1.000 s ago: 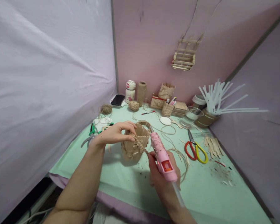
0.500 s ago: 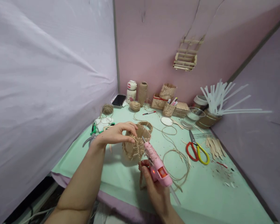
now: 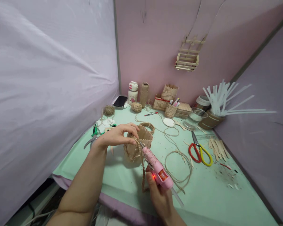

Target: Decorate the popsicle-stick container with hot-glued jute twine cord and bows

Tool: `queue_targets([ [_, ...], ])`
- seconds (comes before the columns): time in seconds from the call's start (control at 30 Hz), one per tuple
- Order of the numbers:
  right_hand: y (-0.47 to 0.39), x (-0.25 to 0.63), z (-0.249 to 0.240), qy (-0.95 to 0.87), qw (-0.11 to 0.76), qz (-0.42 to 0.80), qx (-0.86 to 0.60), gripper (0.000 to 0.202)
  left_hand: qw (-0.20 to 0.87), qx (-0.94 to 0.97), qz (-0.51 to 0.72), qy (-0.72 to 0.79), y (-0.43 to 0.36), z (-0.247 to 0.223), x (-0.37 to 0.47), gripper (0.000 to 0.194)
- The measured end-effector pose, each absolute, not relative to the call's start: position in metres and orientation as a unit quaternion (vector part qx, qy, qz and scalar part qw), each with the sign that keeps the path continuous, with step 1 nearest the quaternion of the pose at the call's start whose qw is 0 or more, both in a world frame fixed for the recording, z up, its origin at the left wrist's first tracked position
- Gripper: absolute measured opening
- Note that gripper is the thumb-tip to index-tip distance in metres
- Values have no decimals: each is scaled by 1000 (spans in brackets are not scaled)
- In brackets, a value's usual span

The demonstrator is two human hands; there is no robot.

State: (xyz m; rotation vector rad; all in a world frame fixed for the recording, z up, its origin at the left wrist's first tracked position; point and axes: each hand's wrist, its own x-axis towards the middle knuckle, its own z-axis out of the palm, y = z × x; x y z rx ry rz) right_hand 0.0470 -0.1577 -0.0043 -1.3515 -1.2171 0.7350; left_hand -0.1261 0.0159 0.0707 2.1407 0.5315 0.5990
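My left hand [image 3: 119, 135] reaches over the rim of a small tan container [image 3: 146, 138] with a scalloped edge, and its thumb and fingers pinch the rim where a braided jute cord [image 3: 143, 175] lies against it. The rest of the cord hangs down the container's side onto the table. In my right hand [image 3: 160, 199] is a pink hot glue gun [image 3: 157, 164], with a glue stick out of its back and a red light lit. Its nozzle points up and left, close to the cord just below my left fingertips; whether it touches is unclear.
Red-and-yellow scissors [image 3: 199, 152] lie right of loose twine [image 3: 179, 166]. Wooden sticks [image 3: 218, 149] are farther right. Pruning shears [image 3: 91, 141] rest left of my left hand. A clear bowl [image 3: 195, 117], twine ball [image 3: 136, 107] and phone [image 3: 120, 101] stand farther back.
The glue gun's nozzle has moved left and down to the cord by the rim. My right fingers have drawn away from the hanging cord. My left hand keeps its place.
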Motion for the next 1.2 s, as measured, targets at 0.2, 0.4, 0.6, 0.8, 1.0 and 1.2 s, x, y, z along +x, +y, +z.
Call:
queue_targets([
  [0.2, -157, 45, -2, -500, 562, 309, -582, 32, 418, 852, 240, 206, 16, 71, -126, 19],
  [0.4, -156, 45, -3, -498, 560, 307, -586, 33, 419, 851, 241, 206, 15, 71, -125, 22],
  [0.6, -156, 47, -5, -515, 545, 295, -592, 33, 421, 849, 239, 213, 15, 71, -125, 21],
  [0.8, -154, 51, -7, -541, 532, 279, -588, 33, 420, 849, 238, 213, 15, 71, -126, 19],
  [1.0, -155, 48, -3, -515, 536, 292, -602, 34, 422, 849, 238, 212, 15, 72, -125, 17],
  [1.2, -155, 47, -2, -518, 539, 279, -603, 35, 422, 849, 239, 210, 15, 72, -126, 15],
])
